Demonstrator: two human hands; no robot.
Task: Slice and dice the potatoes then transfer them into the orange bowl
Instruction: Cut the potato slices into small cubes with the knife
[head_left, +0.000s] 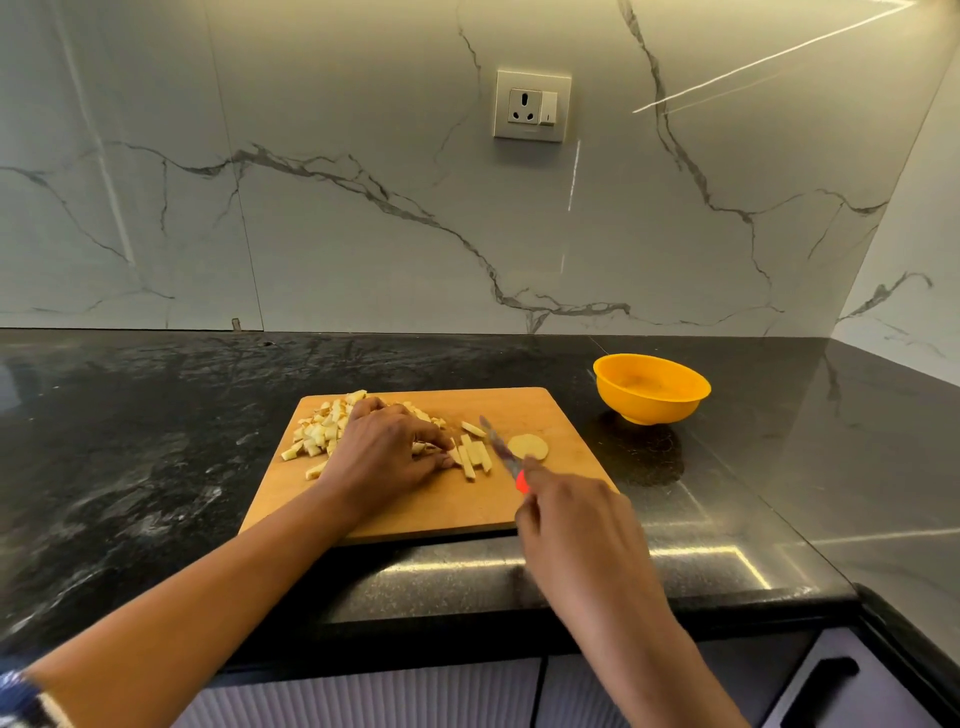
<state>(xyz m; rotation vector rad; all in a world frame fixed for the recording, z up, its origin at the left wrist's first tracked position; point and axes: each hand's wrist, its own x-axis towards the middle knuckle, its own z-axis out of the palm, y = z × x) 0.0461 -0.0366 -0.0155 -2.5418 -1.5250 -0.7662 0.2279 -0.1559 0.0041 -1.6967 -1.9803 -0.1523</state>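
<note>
left hand (387, 449) holds potato sticks (470, 458) — knife (497, 446) beside

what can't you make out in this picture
Head view only:
- Blade of the knife: smeared by motion, so whether it touches the potato sticks is unclear.
- Its handle: mostly hidden inside the right hand, which is blurred too.
- Whatever lies under the left hand: covered by palm and fingers.
- Near inside wall of the orange bowl: hidden by its own rim.
- The sleeve: cut off by the bottom left edge.
</note>
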